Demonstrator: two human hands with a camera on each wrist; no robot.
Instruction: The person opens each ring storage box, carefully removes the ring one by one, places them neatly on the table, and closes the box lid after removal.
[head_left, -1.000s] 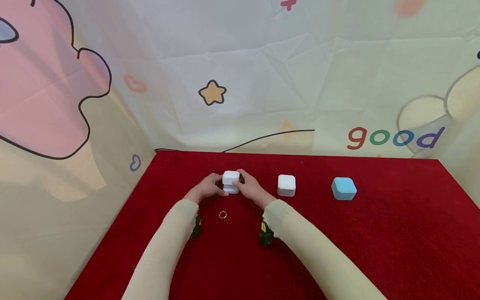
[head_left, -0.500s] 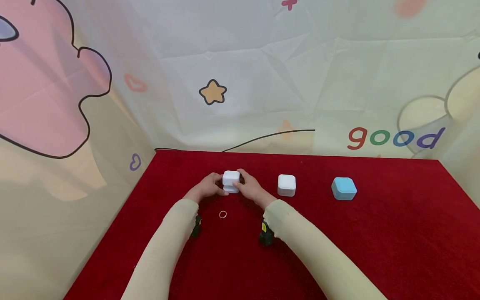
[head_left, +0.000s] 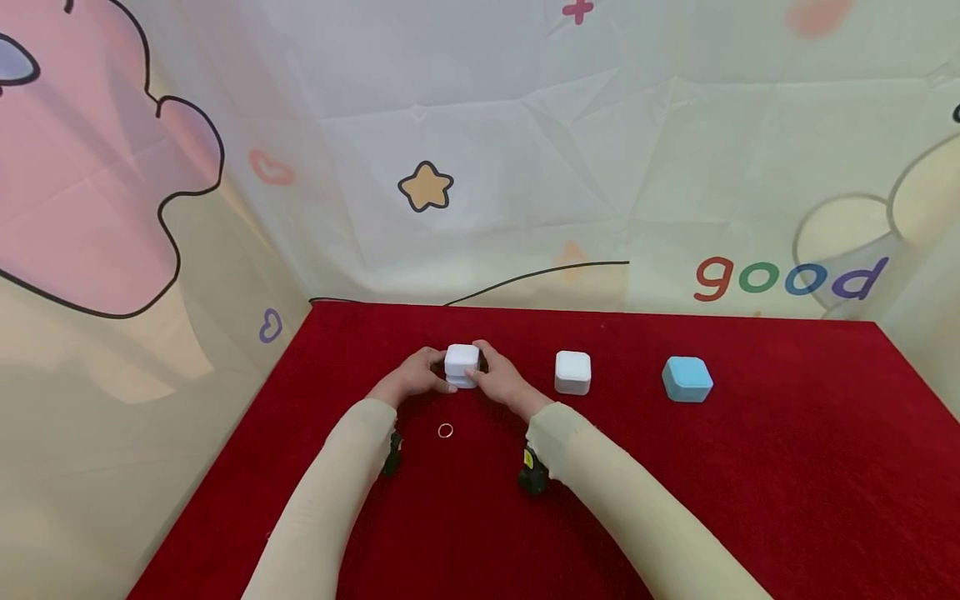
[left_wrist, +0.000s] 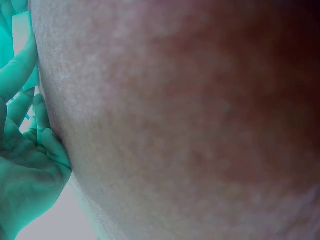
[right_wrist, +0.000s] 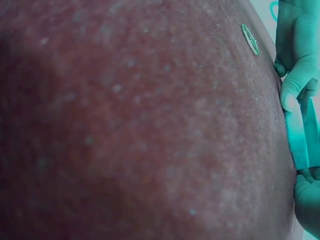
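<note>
Reaching over a red cloth (head_left: 795,450), I have two pale sleeves (head_left: 326,492) on the near side of the white box (head_left: 459,362); a dark wrist device (head_left: 533,472) shows at each cuff.

Ring (head_left: 445,437): one, thin, lying flat on the near side of the white box and slightly to its left; neither hand touches it.

Left hand (head_left: 418,373): mine, at the left side of the white box, thumb by its low near corner. Grip narrow, holding what looks like the lower part.

Right hand (head_left: 502,379): mine, at the right side of the white box, thumb on its near face, fingers round its far edge. Grip narrow, holding what looks like the upper part.

White box: one, between my hands, a seam showing between its two parts; inside hidden. Step in hand, as I judge it: working the upper part against the lower, whether to part or close them I cannot tell. The next move seems to call for a firm left hold and even force from the right, lest it tip.

Second white box (head_left: 573,372): one, right of the white box, untouched.

Light-blue box (head_left: 687,379): one, farther right of the white box, untouched.

Backdrop (head_left: 510,192): one, printed, standing beyond the white box, with an orange star (head_left: 425,186).
</note>
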